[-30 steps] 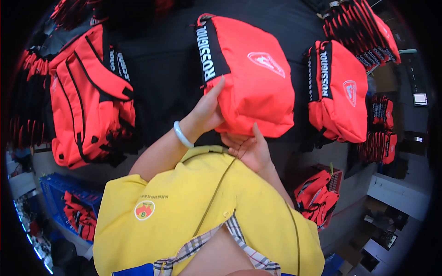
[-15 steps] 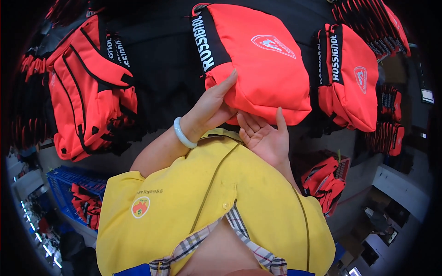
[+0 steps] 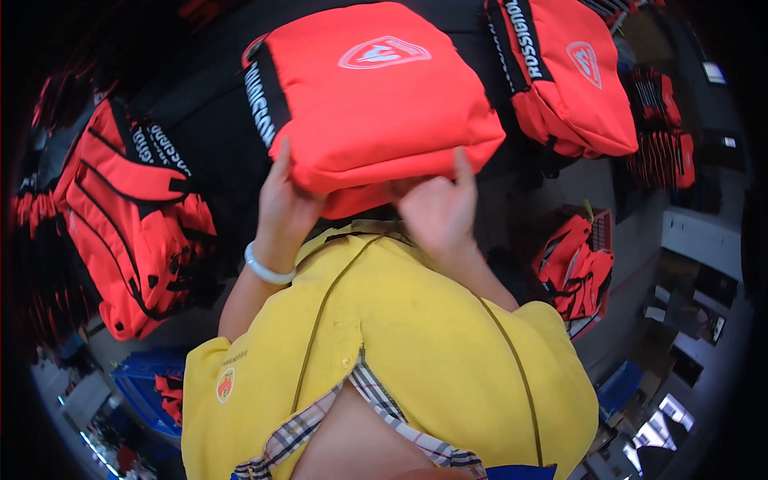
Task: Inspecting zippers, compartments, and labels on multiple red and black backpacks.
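Holding a boxy, smooth red fabric bag (image 3: 376,104) at 12 o'clock, both grips half-curled on it: left hand (image 3: 286,204) at its 7, kinda blurry right hand (image 3: 438,210) at 5.

Held bag (image 3: 384,112) in matt cloth, smooth glossy bangle (image 3: 266,271), matt cloth garment (image 3: 432,336)

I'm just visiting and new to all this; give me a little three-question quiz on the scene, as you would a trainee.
1. True or false: the left hand and the right hand are both at the near edge of the middle red bag.
2. Where is the pale bracelet worn? (a) left wrist (b) right wrist
3. Fill in: the crate at lower left is ____ in colour.

Key: 1. True. 2. (a). 3. Blue.
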`<control>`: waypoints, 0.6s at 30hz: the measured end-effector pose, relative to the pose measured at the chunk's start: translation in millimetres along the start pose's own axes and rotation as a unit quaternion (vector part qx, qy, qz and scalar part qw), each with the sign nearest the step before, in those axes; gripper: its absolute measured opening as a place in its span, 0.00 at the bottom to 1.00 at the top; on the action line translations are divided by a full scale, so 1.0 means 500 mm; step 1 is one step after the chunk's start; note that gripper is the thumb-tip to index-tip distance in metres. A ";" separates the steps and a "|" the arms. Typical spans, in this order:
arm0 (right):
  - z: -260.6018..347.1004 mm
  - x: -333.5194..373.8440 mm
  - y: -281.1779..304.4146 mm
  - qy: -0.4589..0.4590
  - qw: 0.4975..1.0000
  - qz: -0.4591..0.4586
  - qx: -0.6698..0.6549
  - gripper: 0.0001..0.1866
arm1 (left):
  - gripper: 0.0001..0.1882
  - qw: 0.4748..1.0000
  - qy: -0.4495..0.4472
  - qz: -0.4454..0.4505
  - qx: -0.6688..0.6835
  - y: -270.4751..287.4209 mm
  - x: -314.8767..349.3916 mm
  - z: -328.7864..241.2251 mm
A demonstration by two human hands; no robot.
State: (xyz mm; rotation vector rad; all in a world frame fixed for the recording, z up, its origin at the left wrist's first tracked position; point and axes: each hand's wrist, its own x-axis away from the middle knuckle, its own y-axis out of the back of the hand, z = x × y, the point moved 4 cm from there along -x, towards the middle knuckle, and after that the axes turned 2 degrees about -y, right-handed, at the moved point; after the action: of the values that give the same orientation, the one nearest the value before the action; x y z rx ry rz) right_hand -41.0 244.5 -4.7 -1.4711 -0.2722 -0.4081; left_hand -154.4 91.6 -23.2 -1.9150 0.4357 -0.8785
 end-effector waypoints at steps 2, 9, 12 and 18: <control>0.103 -0.004 0.032 0.143 0.990 -0.014 0.004 0.46 | 0.25 1.000 -0.014 0.009 0.000 0.034 0.022 -0.048; 0.117 0.018 0.031 0.060 0.997 -0.045 -0.009 0.35 | 0.26 0.999 -0.013 -0.032 -0.032 0.223 0.076 -0.180; 0.074 0.019 0.042 -0.066 0.996 0.067 -0.011 0.31 | 0.28 0.988 -0.059 -0.121 -0.075 0.301 0.077 -0.199; -0.039 0.031 0.027 -0.099 0.989 0.029 0.105 0.25 | 0.31 0.978 -0.074 -0.174 -0.093 0.463 0.088 -0.209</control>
State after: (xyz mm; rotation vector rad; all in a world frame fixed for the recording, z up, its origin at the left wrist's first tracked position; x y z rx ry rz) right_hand -22.7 224.5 -12.3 -1.3107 -0.4174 -0.1792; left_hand -186.8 -112.4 -177.7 -2.2549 0.0939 -0.9355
